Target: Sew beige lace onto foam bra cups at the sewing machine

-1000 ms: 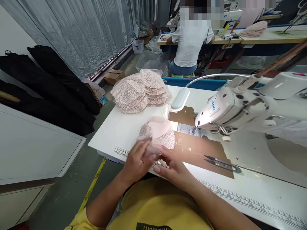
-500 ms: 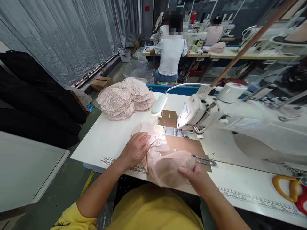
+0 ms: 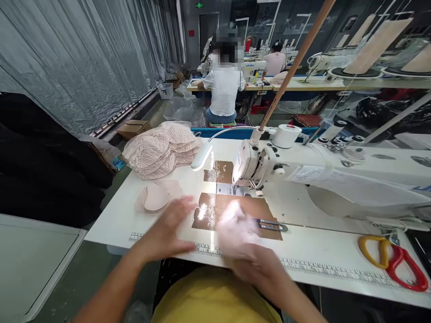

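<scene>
My left hand (image 3: 166, 231) is open and smeared a little by motion, its thumb and fingers spread over the table's front left. Nothing is in it. Just beyond its fingers lies a pale pink bra cup (image 3: 157, 197) with sheer fabric around it. My right hand (image 3: 254, 264) grips another pale pink bra cup (image 3: 235, 229), blurred and bunched, held over the brown taped patch at the front of the sewing machine (image 3: 252, 163). Thread snips (image 3: 272, 225) lie on that patch, just right of the held fabric.
A stack of pale pink lace cups (image 3: 163, 150) sits at the table's back left. A lamp (image 3: 202, 156) on a bent neck hangs left of the machine head. Scissors (image 3: 392, 260) with yellow and red handles rest at right. A person (image 3: 224, 89) sits at another table ahead.
My left hand has let go of its fabric and opened, moving left. One cup now lies on the table. My right hand has drawn the other cup away from it. The view has shifted right.
</scene>
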`<state>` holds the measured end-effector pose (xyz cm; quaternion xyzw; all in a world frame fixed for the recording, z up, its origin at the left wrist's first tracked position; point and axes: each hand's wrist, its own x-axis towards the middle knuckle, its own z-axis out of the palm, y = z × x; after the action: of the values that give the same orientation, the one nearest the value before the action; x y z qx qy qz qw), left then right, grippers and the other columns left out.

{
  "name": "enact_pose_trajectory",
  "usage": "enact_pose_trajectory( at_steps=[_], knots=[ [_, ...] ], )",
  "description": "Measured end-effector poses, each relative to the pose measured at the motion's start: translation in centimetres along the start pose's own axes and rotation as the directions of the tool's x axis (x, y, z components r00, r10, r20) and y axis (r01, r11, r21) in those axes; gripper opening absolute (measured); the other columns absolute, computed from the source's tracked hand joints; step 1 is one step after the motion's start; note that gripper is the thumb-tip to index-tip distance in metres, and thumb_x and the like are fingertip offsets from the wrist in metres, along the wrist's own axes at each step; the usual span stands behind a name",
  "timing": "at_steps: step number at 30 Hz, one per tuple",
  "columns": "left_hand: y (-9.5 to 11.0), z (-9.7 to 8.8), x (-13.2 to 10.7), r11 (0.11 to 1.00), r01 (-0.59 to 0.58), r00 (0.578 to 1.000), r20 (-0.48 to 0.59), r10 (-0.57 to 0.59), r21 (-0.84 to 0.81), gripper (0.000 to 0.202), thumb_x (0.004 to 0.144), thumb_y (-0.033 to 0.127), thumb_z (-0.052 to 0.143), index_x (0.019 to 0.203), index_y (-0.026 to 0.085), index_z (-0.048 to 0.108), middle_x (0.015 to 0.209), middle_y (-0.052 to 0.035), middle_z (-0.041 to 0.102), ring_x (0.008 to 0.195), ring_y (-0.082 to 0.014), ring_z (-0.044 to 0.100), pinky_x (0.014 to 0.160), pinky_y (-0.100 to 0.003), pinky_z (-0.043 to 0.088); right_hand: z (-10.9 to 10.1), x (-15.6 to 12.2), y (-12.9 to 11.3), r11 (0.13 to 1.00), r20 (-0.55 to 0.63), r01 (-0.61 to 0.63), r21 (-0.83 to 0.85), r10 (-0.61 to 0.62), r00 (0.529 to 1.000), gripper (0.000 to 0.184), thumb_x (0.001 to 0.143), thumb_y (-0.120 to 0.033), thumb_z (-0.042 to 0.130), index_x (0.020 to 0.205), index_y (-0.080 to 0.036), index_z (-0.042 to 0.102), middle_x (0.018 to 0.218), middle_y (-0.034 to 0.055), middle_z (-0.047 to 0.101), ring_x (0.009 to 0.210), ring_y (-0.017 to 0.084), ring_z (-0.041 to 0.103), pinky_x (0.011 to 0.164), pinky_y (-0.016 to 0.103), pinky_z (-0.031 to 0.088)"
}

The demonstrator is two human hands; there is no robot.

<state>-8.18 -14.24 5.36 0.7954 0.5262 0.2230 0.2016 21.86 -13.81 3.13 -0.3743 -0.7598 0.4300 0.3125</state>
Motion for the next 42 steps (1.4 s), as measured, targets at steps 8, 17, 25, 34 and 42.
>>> enact_pose_trajectory(
  at_steps=[8,17,25,34,42],
  knots=[
    [1.6,2.2,0.5,0.904,0.198,0.977,0.003,-0.212,-0.379,0.023,0.081,0.018,0.054,0.100,0.017,0.068,0.095,-0.0052,0.068,0.088,-0.0199,0.061,0.077,-0.027,0.046,0.4,2.2,-2.6,0.975,-0.311,0.135,-0.174,-0.184,0.932,0.011,0.072,-0.013,0.060,0.073,-0.022,0.054,0.069,-0.0021,0.061,0.057,0.011,0.054,0.052,0.021,0.040],
    [4.1,4.1,0.8,0.342,0.210,0.932,0.293,0.213,-0.916,0.078,0.077,0.056,0.067,0.141,0.019,0.041,0.114,-0.0136,0.060,0.100,-0.0243,0.057,0.087,-0.034,0.049,2.5,3.2,0.5,0.870,0.223,-0.286,0.403,0.209,0.952,0.014,0.081,-0.032,0.060,0.079,-0.018,0.061,0.077,0.0012,0.063,0.071,0.016,0.057,0.064,0.026,0.045],
    [2.3,4.4,1.1,0.491,0.279,0.958,0.274,-0.083,-0.826,0.076,0.068,0.042,0.078,0.135,0.021,0.049,0.127,-0.0122,0.054,0.102,-0.0244,0.056,0.085,-0.032,0.048,2.7,2.7,0.3,0.612,0.408,-0.433,0.662,0.191,0.893,0.026,0.069,-0.034,0.077,0.070,-0.017,0.057,0.069,-0.0016,0.056,0.065,0.013,0.051,0.065,0.027,0.045],
    [1.6,6.0,-0.3,0.237,0.383,0.918,0.339,-0.206,-0.893,0.023,0.072,0.026,0.066,0.089,0.010,0.067,0.075,-0.0052,0.064,0.076,-0.0195,0.059,0.070,-0.027,0.045,2.3,2.9,1.6,0.706,0.001,-0.304,0.640,0.395,0.919,0.032,0.074,-0.048,0.070,0.077,-0.021,0.055,0.067,-0.0028,0.049,0.058,0.011,0.043,0.054,0.022,0.038],
    [3.1,6.6,0.9,-0.108,0.305,0.840,0.321,-0.438,-0.946,0.022,0.067,0.017,0.061,0.089,0.014,0.064,0.074,-0.0018,0.064,0.073,-0.0152,0.059,0.071,-0.025,0.046,2.1,2.6,1.2,0.830,0.078,-0.279,0.483,0.276,0.958,0.028,0.079,-0.045,0.066,0.071,-0.019,0.061,0.076,0.0017,0.060,0.074,0.016,0.054,0.069,0.028,0.044]
  ],
)
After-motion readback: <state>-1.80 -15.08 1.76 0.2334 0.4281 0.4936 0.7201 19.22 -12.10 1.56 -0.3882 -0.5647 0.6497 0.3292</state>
